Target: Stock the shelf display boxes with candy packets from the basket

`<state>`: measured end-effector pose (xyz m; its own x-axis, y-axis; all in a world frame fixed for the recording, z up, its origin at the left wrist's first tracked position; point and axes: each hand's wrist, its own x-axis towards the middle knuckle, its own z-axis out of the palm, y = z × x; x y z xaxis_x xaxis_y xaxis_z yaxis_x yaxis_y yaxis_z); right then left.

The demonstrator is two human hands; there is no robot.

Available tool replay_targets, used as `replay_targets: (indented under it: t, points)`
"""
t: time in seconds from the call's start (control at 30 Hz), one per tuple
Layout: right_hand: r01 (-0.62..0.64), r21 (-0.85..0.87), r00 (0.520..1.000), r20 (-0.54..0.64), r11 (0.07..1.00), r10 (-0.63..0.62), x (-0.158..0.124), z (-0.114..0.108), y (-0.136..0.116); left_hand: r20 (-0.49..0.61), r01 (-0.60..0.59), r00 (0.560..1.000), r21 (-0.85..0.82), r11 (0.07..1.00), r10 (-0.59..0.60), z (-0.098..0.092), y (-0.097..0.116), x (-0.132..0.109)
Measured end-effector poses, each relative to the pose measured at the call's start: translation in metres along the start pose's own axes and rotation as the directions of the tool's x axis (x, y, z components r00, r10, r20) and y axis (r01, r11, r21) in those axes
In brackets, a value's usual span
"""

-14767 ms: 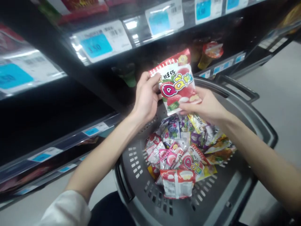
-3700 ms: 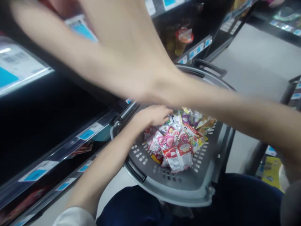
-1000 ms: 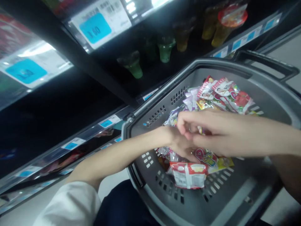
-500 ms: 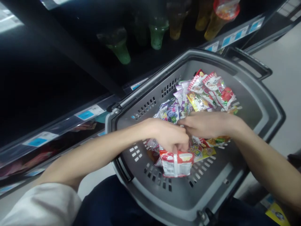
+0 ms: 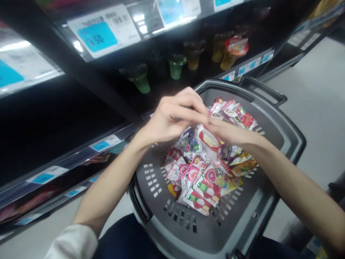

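Observation:
A grey plastic basket (image 5: 272, 201) rests on my lap, with several colourful candy packets (image 5: 212, 180) piled in it. Above the pile, both hands hold one red-and-white candy packet (image 5: 208, 140). My left hand (image 5: 175, 117) is closed with its fingers pinched over the packet's top edge. Fingers of my right hand (image 5: 231, 132) grip the packet's right side. The packet hangs between the hands, partly hidden by the fingers.
Dark store shelves stand at the left and ahead, with blue price tags (image 5: 98, 36) along their edges. Several jelly cups (image 5: 231, 52) stand on the shelf behind the basket. Pale floor (image 5: 315, 100) lies to the right.
Both hands have risen from the pile, lifting the red-and-white packet that lay at the front of the basket. The view has tilted up to show more shelf.

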<state>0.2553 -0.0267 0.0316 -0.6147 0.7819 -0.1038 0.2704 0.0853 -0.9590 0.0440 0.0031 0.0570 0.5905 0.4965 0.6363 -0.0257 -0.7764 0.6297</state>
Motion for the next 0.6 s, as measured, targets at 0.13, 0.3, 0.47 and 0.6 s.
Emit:
replay_targets:
  t: [0.13,0.3,0.47,0.6]
  points:
    - [-0.082,0.227,0.992,-0.073,0.97,0.101,0.0,0.004,-0.006,-0.217,-0.179,0.958,0.068,0.982,0.189,-0.004,-0.011,-0.001]
    - [0.008,0.41,0.988,-0.144,0.912,0.056,-0.005,0.01,-0.012,-0.431,-0.014,0.902,-0.109,0.994,-0.035,-0.003,-0.009,0.001]
    - [0.069,0.468,0.953,-0.291,0.881,0.08,-0.004,0.02,-0.015,-0.451,0.274,0.808,-0.282,0.919,-0.379,0.002,-0.002,0.0]
    - [0.09,0.504,0.933,-0.344,0.859,0.104,-0.002,0.023,-0.017,-0.446,0.301,0.762,-0.397,0.867,-0.469,0.003,-0.004,-0.001]
